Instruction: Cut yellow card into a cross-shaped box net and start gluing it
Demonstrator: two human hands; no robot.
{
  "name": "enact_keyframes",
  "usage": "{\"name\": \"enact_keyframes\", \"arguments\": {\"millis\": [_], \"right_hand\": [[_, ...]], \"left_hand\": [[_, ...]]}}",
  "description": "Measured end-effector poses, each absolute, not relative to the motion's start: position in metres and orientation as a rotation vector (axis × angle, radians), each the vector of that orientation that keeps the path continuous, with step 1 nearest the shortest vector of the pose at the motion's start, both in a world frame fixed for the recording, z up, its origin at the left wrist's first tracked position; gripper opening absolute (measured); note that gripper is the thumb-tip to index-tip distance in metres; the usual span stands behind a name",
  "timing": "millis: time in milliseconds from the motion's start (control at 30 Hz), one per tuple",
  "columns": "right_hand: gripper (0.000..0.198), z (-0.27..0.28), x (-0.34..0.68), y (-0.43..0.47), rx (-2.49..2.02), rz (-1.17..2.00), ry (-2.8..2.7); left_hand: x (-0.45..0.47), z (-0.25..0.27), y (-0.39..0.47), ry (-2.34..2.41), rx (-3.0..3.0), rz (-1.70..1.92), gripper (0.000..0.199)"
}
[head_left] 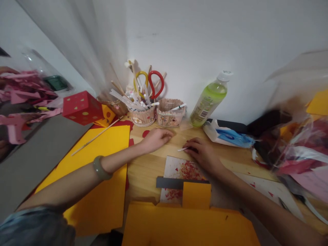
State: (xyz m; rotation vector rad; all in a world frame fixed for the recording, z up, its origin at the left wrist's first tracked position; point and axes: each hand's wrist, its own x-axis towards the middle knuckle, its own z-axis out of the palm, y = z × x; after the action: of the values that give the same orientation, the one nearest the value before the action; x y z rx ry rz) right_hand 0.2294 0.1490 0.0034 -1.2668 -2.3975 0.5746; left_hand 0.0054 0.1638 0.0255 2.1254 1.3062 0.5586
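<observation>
My right hand [203, 153] is closed near the middle of the table, its fingertips pinching a short white stick [181, 149] whose end sticks out to the left. My left hand [156, 139] rests on the wood to the left of it, fingers loosely bent and a little apart from the thumb, with nothing visible in it. Just below my right hand lies a white sheet [170, 167] scattered with tiny red and orange paper bits. Across it lies a dark grey strip [169, 182], partly covered by a small orange paper piece [196, 194].
Behind my hands stand a basket of pens and scissors [143, 116], a second basket [170, 114], a green drink bottle [210, 99] and a tissue pack [228, 135]. Yellow sheets [102, 191], a wooden stick [97, 135] and a red box [83, 107] are left. Another person's hand shows far left.
</observation>
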Motion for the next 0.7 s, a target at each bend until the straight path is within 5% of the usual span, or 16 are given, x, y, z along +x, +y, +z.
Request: {"name": "enact_keyframes", "arguments": {"millis": [367, 700], "right_hand": [[0.028, 0.015, 0.245, 0.167, -1.256, 0.612, -2.544], [0.013, 0.018, 0.241, 0.166, -1.38, 0.602, -2.598]], "left_hand": [[0.061, 0.03, 0.174, 1.13, 2.423, 0.264, 0.033], [0.063, 0.038, 0.176, 1.245, 2.433, 0.127, 0.013]]}}
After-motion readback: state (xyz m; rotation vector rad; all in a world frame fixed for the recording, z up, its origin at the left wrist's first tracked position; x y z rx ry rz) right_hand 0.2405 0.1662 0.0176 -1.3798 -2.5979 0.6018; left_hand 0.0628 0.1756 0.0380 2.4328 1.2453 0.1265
